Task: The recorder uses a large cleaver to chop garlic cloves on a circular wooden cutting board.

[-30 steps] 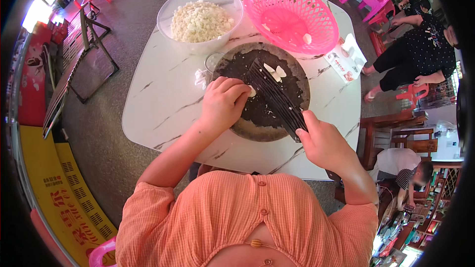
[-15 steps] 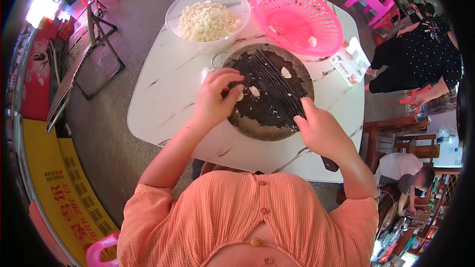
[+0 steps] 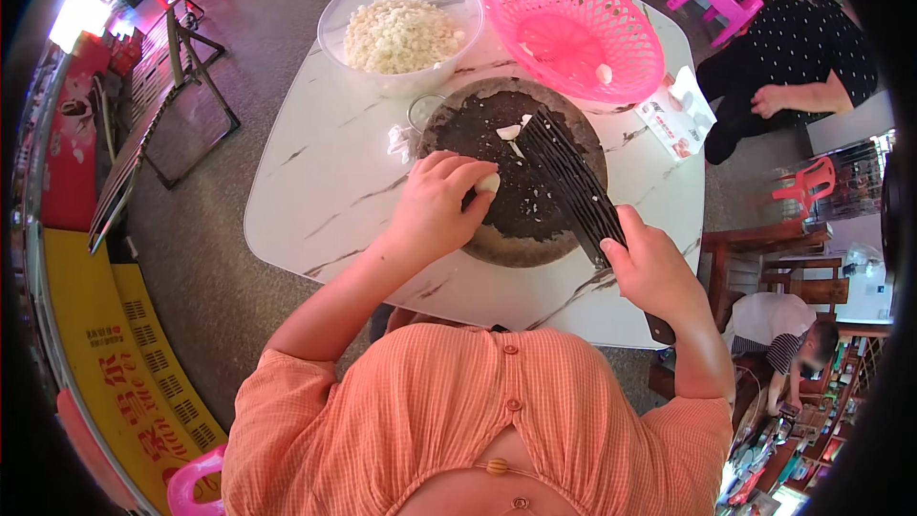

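A round, dark, worn chopping board lies on the white marbled table. Over its right part, my right hand is closed round a cleaver with a black ridged blade; the handle's end shows below my wrist. At the board's lower left, my left hand pinches a whitish garlic clove between thumb and fingers. Cut white garlic pieces lie by the blade's far end, with small crumbs around. Beyond the board stands a clear bowl heaped with chopped pale garlic.
A pink slotted basket with a few white pieces stands at the far right of the board. Beside it lies a printed white packet. A metal ring sticks out at the board's left. A person in dotted black is past the table's right.
My left hand has moved right and nearer, now with a clove in its fingers. The cleaver has shifted right and toward me. Garlic pieces now lie farther up the board.
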Demonstrator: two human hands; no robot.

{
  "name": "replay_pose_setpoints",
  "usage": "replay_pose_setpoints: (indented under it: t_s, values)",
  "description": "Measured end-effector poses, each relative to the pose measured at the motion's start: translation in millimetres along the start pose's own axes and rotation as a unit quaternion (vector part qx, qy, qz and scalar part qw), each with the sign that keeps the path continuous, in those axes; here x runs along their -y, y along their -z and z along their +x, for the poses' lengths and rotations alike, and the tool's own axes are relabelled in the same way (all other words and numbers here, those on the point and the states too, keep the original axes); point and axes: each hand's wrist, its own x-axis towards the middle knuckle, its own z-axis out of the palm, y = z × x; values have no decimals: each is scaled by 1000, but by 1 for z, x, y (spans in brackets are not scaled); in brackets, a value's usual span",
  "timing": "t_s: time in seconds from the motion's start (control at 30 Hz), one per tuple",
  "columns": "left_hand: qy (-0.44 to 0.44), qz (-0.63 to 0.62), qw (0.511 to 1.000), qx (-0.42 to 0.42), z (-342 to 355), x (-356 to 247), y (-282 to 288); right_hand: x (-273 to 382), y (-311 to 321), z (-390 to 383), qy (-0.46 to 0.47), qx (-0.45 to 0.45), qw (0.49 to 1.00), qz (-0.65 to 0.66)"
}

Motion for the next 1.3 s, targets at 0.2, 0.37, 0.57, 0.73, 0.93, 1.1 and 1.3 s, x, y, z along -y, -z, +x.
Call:
replay_pose_setpoints:
  t_s: [0.2, 0.37, 0.57, 0.73, 0.93, 1.1, 1.3]
  values:
    - [-137, -2, 991, 2, 1, 4, -12, 0, 1, -6, -25, 16, 999, 38]
    - [-90, -85, 992, -23, -8, 2, -11, 6, 4, -15, -21, 37, 998, 39]
    - [-60, -66, 995, -54, -10, 2, -12, 16, 7, -20, 13, 56, 998, 27]
    - [-69, -47, 995, -58, -12, 2, -13, 26, -3, -15, 18, 91, 995, -46]
    - [-72, -57, 993, -68, -14, 3, -16, 32, -22, 15, 60, 90, 988, -114]
    - [-77, -69, 990, -93, -17, 2, -16, 29, -12, 11, 29, 58, 996, -56]
    - [-86, -66, 988, -107, -20, 8, -19, 39, -2, -9, 32, 96, 993, -55]
